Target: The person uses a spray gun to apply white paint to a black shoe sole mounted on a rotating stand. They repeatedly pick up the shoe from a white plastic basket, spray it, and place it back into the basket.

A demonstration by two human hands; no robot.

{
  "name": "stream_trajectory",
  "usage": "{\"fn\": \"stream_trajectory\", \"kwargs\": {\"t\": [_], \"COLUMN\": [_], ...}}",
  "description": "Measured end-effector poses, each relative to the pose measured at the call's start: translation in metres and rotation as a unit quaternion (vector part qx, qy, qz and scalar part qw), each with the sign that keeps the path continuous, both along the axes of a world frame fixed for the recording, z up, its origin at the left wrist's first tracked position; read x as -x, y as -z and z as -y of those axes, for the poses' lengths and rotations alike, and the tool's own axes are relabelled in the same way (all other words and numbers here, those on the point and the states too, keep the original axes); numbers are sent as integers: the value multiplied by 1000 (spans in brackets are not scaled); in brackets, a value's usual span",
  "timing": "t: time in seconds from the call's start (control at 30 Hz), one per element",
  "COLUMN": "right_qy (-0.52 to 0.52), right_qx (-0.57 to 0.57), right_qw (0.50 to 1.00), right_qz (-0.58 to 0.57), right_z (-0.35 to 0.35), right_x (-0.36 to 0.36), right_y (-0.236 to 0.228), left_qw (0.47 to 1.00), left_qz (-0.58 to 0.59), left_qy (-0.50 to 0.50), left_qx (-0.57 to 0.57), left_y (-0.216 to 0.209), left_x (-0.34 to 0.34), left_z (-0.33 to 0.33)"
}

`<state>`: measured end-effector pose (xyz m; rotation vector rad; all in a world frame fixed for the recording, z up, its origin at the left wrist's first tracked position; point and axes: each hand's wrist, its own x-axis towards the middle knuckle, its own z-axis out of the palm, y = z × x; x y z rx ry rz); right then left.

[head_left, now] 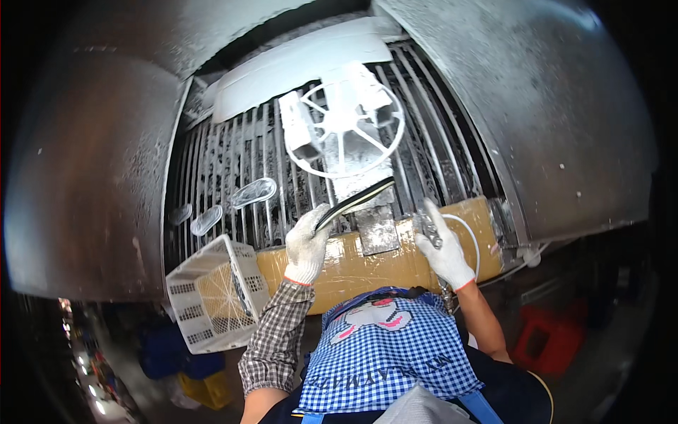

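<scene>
White knitted gloves cover both hands. My left hand (308, 244) is closed on the near end of a shoe sole (353, 201), seen edge-on as a thin, curved black strip with a pale line. The sole slants up to the right over a metal plate (378, 230). My right hand (448, 256) is closed around a small metallic spray gun (426, 230), partly hidden by the fingers. A white hose (472, 237) curves beside that hand. Beyond the sole stands a white spoked wheel (342, 127) carrying white blocks (295, 121).
Metal bars (282, 169) form a grate between dark side walls (92, 184). Several sole-shaped pieces (254, 192) lie on it at left. A white plastic basket (212, 300) tilts by my left forearm. Tape-wrapped brown padding (339, 268) lines the front edge; a red stool (549, 339) stands right.
</scene>
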<state>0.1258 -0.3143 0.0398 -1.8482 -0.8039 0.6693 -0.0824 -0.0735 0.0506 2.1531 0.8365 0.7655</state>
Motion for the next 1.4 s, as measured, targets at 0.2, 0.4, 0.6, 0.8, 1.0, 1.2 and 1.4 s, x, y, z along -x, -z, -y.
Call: {"fn": "stream_trajectory", "kwargs": {"t": [0.2,0.4,0.6,0.8,1.0,1.2,1.4], "right_qy": [-42,-62,-72,-132,-170,-95,28], "right_qx": [-15,98,119,78,24,51,14], "right_qw": [999,993,990,988,985,994,999], "right_qz": [29,15,28,29,14,22,-29], "right_z": [-18,-33,-41,-51,-52,-46,-30], "right_x": [0,-10,-11,12,26,11,-11], "right_y": [13,9,11,4,-3,22,36], "left_qw": [993,986,982,985,987,987,990], "left_qz": [-33,-4,-10,4,25,38,29], "left_qy": [55,84,101,74,72,66,90], "left_qx": [-98,-145,-161,-154,-143,-142,-104], "left_y": [3,0,6,13,16,10,3], "left_x": [-18,-36,-38,-41,-41,-37,-28], "left_z": [3,12,18,25,26,26,11]}}
